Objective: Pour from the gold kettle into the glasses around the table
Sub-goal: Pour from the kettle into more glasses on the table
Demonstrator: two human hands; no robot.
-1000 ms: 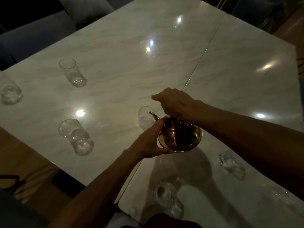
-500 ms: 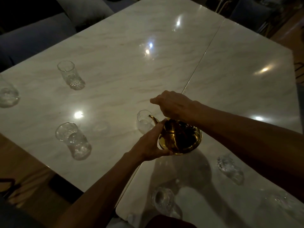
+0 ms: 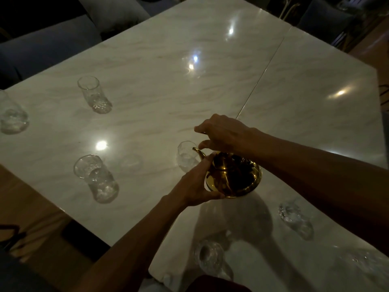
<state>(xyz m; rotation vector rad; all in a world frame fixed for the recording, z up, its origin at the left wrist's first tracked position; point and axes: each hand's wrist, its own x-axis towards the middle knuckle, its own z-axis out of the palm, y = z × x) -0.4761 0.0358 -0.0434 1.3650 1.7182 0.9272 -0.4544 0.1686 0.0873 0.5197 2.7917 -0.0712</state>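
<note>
My left hand (image 3: 195, 186) cupped the gold kettle (image 3: 233, 178) w/ fingers around its side, right hand (image 3: 225, 133) gripped above it; spout was at a glass (image 3: 186, 157) on the bench (image 3: 147, 81).

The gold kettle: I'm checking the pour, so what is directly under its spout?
A clear glass stands on the table below the gold kettle spout. Any liquid inside is too dim to tell; the left hand covers its near side.

Shiny gold kettle (image 3: 233, 178), clear glasses (image 3: 95, 178), pale grey-veined marble table (image 3: 147, 81).
</note>
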